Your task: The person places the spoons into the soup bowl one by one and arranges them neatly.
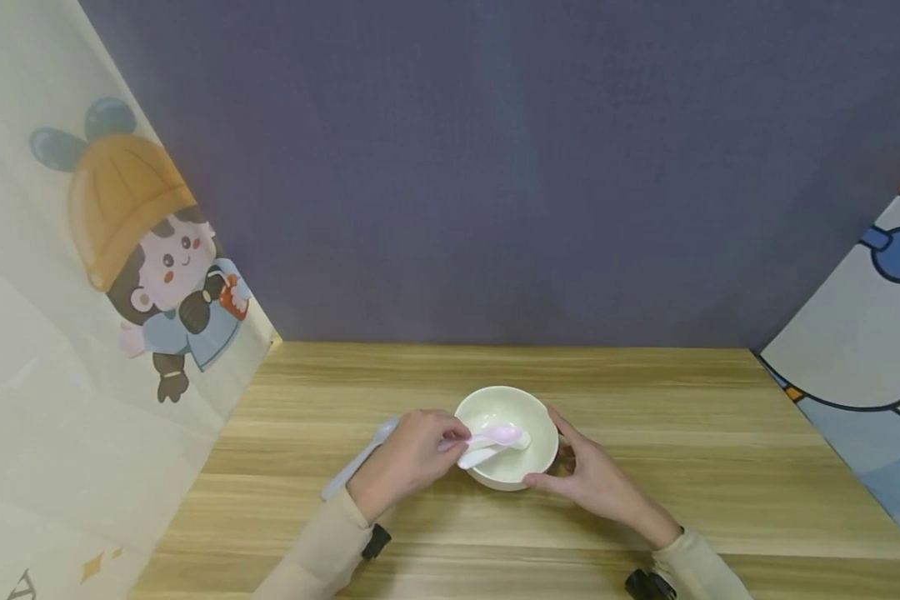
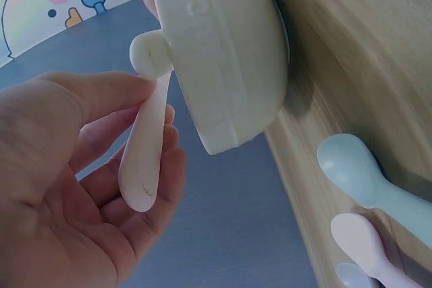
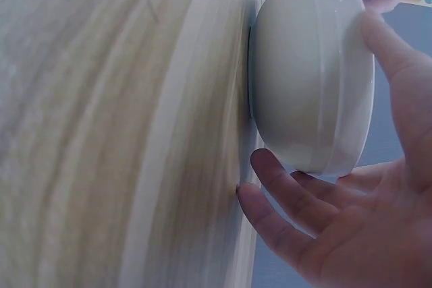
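Between thumb and fingers, my left hand (image 1: 412,454) pinches a pale pink spoon (image 1: 501,433) by its handle, its scoop end over the cream bowl (image 1: 543,454). A white spoon (image 1: 480,455) leans in that bowl with its handle end past the rim, close to my left fingers. The bowl stands on the table; my right hand (image 1: 592,479) holds its right side, the thumb at the near rim and a finger at the far side. In the right wrist view, some right fingers spread below the bowl (image 3: 304,79).
A pale blue-grey spoon (image 1: 356,462) lies left of my left hand on the wooden table (image 1: 330,375). In the left wrist view, a pink spoon (image 2: 358,241) and another pale spoon (image 2: 352,276) lie beside it. A dark panel (image 1: 495,183) stands behind the table, printed walls at both sides.
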Tool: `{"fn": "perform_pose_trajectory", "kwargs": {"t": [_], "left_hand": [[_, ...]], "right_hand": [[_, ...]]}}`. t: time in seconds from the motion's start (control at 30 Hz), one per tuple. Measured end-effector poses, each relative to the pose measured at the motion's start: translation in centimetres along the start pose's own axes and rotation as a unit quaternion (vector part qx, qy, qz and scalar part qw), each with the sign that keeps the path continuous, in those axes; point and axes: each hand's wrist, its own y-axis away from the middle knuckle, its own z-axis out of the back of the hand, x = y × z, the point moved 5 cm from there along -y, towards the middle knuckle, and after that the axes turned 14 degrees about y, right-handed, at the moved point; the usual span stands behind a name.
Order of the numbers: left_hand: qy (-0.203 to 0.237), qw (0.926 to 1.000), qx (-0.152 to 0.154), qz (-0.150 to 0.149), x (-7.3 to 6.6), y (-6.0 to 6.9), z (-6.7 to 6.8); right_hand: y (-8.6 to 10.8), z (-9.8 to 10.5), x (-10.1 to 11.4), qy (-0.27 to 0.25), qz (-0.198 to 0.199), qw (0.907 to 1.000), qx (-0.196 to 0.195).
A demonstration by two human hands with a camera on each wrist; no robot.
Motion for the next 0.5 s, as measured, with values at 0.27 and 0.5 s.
{"fn": "perform_pose_trajectory", "kwargs": {"t": [0.27,0.5], "left_hand": [[-0.025,0.9996,0.006,-0.007,-0.1,-1.1,-0.7],[-0.022,0.9995,0.016,0.013,-0.1,-1.7,-1.2]], "right_hand": [[0.0,0.0,0.1,0.005,0.005,1.0000,0.001],[0.0,-0.1,0.0,-0.010,0.006,0.9999,0.002]]}}
